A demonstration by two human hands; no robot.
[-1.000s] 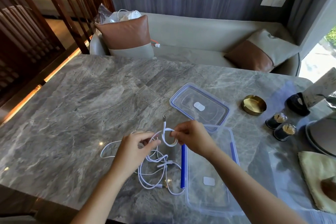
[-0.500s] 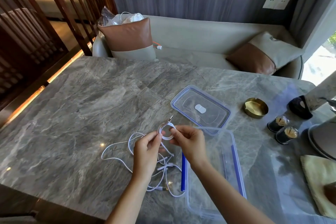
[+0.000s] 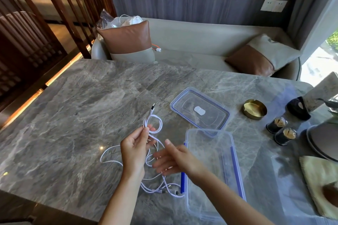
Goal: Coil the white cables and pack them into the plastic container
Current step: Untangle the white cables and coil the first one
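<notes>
1. My left grip (image 3: 134,153) pinches a small loop of thin white cable (image 3: 155,124) between thumb and fingertips, held up to the left of the clear rectangular plastic container (image 3: 208,130). The pinch looks light, so the turns could spring open if I ease off.
2. My right grip (image 3: 175,159) is spread and holds nothing, hovering between that loop and the container's left wall. If it grabs the wrong strand, I would probably pull the loop apart.
3. The metal-tipped plug end (image 3: 152,107) sticks up out of the loop, pointing away from the container. It may snag the next turn.
4. The loose tangle of white cables (image 3: 161,188) lies on the grey marble table (image 3: 73,115), just beside the container's left wall. The strands cross, so drawing in slack could tighten a knot.
5. The blue latch (image 3: 182,182) on that left wall sits right against the tangle and might catch a strand.
</notes>
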